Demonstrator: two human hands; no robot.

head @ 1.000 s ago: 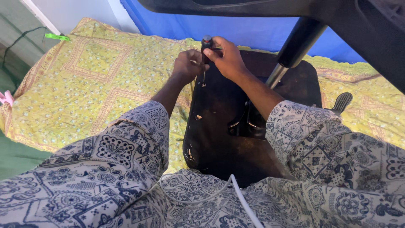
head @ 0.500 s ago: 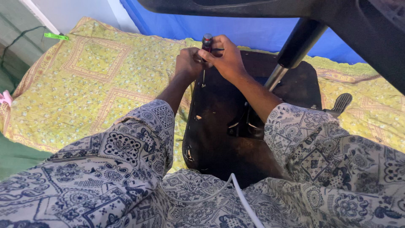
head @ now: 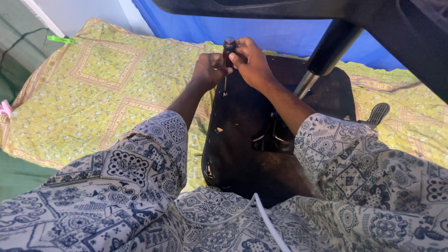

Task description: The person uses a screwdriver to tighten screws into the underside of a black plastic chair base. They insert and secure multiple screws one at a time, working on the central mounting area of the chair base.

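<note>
- The right hand is closed round the dark handle of a screwdriver, held upright; its thin shaft runs down from the fist to the dark underside of an overturned chair seat, the tip touching near the seat's far edge.
- The left hand lies just beside the shaft, fingers curled in against it; whether it pinches the shaft or something small at the tip cannot be told.
- The step in hand looks like working a screw at that edge; the next move would call for steady downward pressure and a straight shaft, so that the tip does not slip.
- Both forearms reach forward from patterned sleeves, wrists close together above the seat.
- Beyond the grip, to its right, the chair's column slants upward; beneath everything lies a yellow patterned cloth.
</note>
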